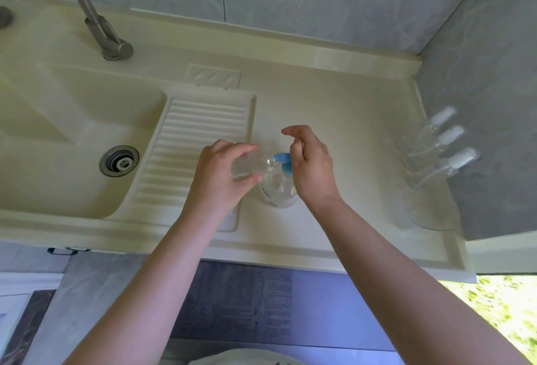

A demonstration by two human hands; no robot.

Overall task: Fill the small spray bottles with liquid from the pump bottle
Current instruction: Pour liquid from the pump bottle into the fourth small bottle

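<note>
The left hand (220,171) grips a small clear plastic spray bottle (251,165), tilted, its open neck at the blue pump nozzle (281,157). The right hand (311,165) presses the pump head of the clear round pump bottle (277,191) on the cream countertop (334,108), hiding most of it; fingers loosely curled. Three more clear white-capped spray bottles (436,146) stand blurred at the right wall.

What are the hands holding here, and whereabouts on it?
The left hand grips a small clear spray bottle round its body, mouth at the blue pump nozzle. The right hand rests on the pump head, gripping nothing.

Clear small spray bottle (248,166) tilted, neck at blue-topped pump bottle (279,187) spout.
</note>
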